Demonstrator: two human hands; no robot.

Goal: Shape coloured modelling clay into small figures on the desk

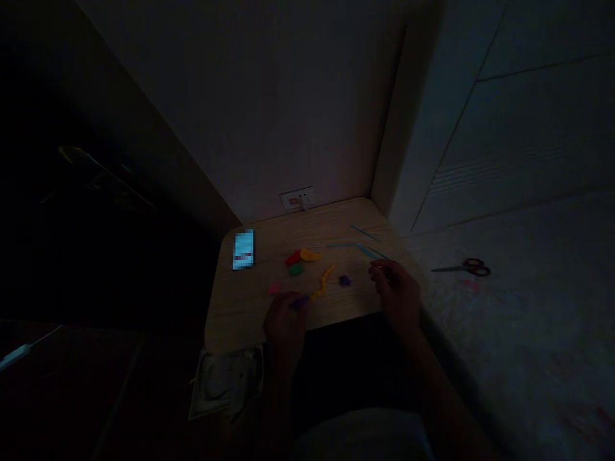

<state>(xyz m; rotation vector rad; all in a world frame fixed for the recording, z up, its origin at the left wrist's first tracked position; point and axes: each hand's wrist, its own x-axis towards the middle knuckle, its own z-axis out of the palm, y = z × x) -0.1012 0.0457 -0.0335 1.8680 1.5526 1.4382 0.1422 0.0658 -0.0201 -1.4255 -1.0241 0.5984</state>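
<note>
My left hand [284,323] is closed near the table's front edge, its fingertips around a purple lump of modelling clay [300,302]. An orange, bumpy strip of clay [323,284] runs away from that lump across the tabletop. On the right, my right hand [398,293] is pinched over the table; what sits between its fingertips is too dark to make out. A smaller purple clay piece [344,280] lies between my hands. Beyond the left hand are pink clay [274,289], green clay [295,269], red clay [293,258] and a yellow-orange piece [310,255].
Thin blue modelling tools [368,250] lie beyond my right hand. A lit phone [243,250] rests at the table's [230,314] back left. Scissors [464,268] are on the pale surface at right. A wall socket [296,198] holds a plug. The room is dim.
</note>
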